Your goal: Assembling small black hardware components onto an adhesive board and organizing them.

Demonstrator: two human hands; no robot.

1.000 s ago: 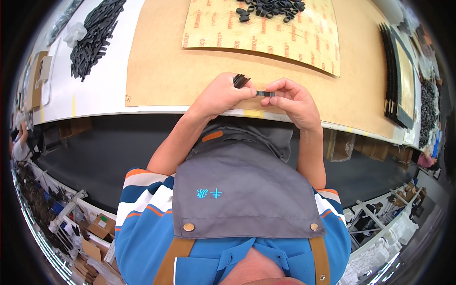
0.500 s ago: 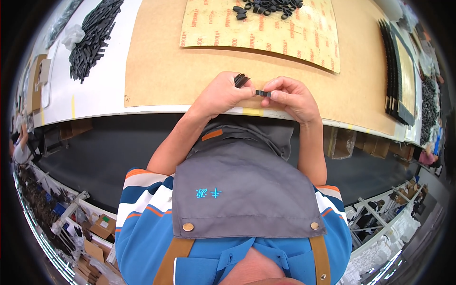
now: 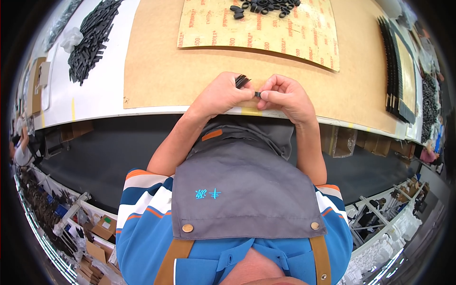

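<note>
My left hand [image 3: 222,96] is closed around a small bunch of thin black strips [image 3: 242,81], whose ends stick up past the fingers. A short black strip [image 3: 257,94] spans the gap between my two hands, its left end at my left fingertips. My right hand [image 3: 289,99] pinches the other end of it between thumb and forefinger. Both hands are above the near edge of the tan board [image 3: 161,80]. How far the strip runs inside the fingers is hidden.
Beyond my hands, a printed yellowish sheet [image 3: 266,45] carries a pile of small black loops [image 3: 266,6]. Many loose black strips [image 3: 90,45] lie on the white table at left. A row of long black pieces [image 3: 393,71] stands at right. Below are cardboard boxes [image 3: 377,144].
My right hand has moved slightly left toward my left hand, so less of the black strip shows between them. My left hand still holds the bunch.
</note>
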